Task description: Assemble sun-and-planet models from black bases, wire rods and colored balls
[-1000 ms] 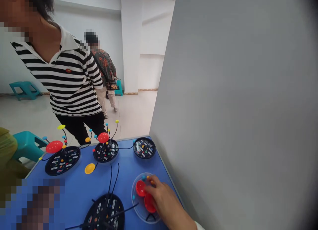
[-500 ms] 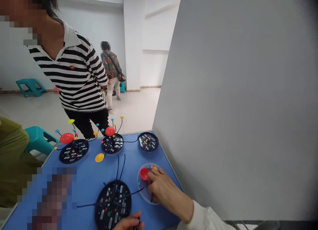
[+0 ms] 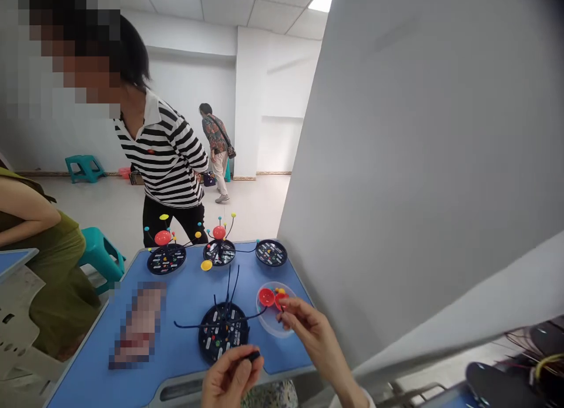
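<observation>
My left hand (image 3: 231, 377) is closed in a pinch on a small black piece (image 3: 253, 356), just in front of a round black base (image 3: 224, 336). Several thin, bent black rods (image 3: 189, 325) spread out from the middle of that base, which carries printed coloured dots and labels. My right hand (image 3: 315, 336) is over the edge of a clear round tub (image 3: 275, 328), finger and thumb pinched on a small dark piece, largely hidden. Inside the tub lie two red half-shells, one a red cup (image 3: 266, 297), plus small yellow and blue balls.
Two planet models, a left one (image 3: 166, 259) and a middle one (image 3: 219, 252), stand at the table's far edge beside a bare black base (image 3: 271, 253). A grey partition (image 3: 396, 179) borders the right. A person in stripes (image 3: 170, 155) stands beyond the table; a teal stool (image 3: 103, 258) is left.
My right hand has lifted from inside the tub with a small dark piece. My left hand has come further into view, holding the black piece. The camera view has tilted up.
</observation>
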Action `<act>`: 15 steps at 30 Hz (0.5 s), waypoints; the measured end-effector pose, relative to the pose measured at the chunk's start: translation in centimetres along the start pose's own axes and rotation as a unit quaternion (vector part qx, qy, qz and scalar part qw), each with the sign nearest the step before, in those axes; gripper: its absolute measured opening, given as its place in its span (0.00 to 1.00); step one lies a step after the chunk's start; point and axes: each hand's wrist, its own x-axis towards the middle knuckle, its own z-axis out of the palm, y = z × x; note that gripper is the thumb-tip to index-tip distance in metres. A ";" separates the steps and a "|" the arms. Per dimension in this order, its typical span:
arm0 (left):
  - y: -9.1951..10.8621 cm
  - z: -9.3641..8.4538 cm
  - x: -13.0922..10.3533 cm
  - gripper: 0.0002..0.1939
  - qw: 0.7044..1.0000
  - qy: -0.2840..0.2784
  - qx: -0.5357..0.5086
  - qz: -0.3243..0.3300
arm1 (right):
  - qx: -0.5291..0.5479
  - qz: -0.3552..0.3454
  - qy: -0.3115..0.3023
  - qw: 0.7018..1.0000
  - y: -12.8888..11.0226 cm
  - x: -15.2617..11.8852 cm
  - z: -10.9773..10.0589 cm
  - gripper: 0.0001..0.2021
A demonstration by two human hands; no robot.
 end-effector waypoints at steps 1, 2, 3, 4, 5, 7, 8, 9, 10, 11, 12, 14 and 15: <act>0.2 0.4 -0.1 0.20 1.000 -0.009 -0.001 0.015 | 0.044 0.018 0.016 0.999 -0.2 -0.8 0.5 0.14; 0.3 0.7 -0.3 0.19 0.999 -0.019 0.001 0.032 | 0.078 0.034 0.030 0.996 -0.4 -1.5 0.9 0.14; 0.4 0.9 -0.5 0.19 0.999 -0.026 0.006 0.047 | 0.105 0.048 0.041 0.992 -0.5 -2.2 1.3 0.14; 0.4 1.2 -0.6 0.18 0.997 -0.033 0.013 0.062 | 0.127 0.060 0.050 0.989 -0.7 -2.9 1.7 0.14; 0.4 1.3 -0.8 0.18 0.996 -0.038 0.020 0.075 | 0.145 0.071 0.057 0.985 -0.7 -3.4 1.9 0.14; 0.3 1.5 -1.2 0.18 0.993 -0.048 0.036 0.102 | 0.164 0.088 0.068 0.980 -0.8 -4.3 2.3 0.13; 0.3 1.5 -1.3 0.18 0.991 -0.052 0.049 0.115 | 0.166 0.095 0.072 0.979 -0.8 -4.7 2.5 0.13; 0.2 1.5 -1.5 0.18 0.988 -0.056 0.064 0.129 | 0.167 0.099 0.074 0.978 -0.8 -5.0 2.6 0.13; 0.1 1.4 -1.6 0.17 0.985 -0.061 0.080 0.143 | 0.168 0.102 0.077 0.977 -0.8 -5.3 2.8 0.13; 0.0 1.3 -1.6 0.16 0.981 -0.065 0.096 0.157 | 0.170 0.101 0.080 0.977 -0.8 -5.5 3.0 0.13; -0.1 1.2 -1.6 0.15 0.977 -0.069 0.108 0.170 | 0.173 0.098 0.082 0.977 -0.8 -5.7 3.1 0.13; -0.3 0.7 -1.4 0.14 0.971 -0.078 0.128 0.189 | 0.179 0.087 0.084 0.976 -1.0 -6.0 3.4 0.13; -0.5 0.4 -1.2 0.14 0.968 -0.085 0.139 0.191 | 0.181 0.082 0.086 0.976 -1.0 -6.1 3.5 0.13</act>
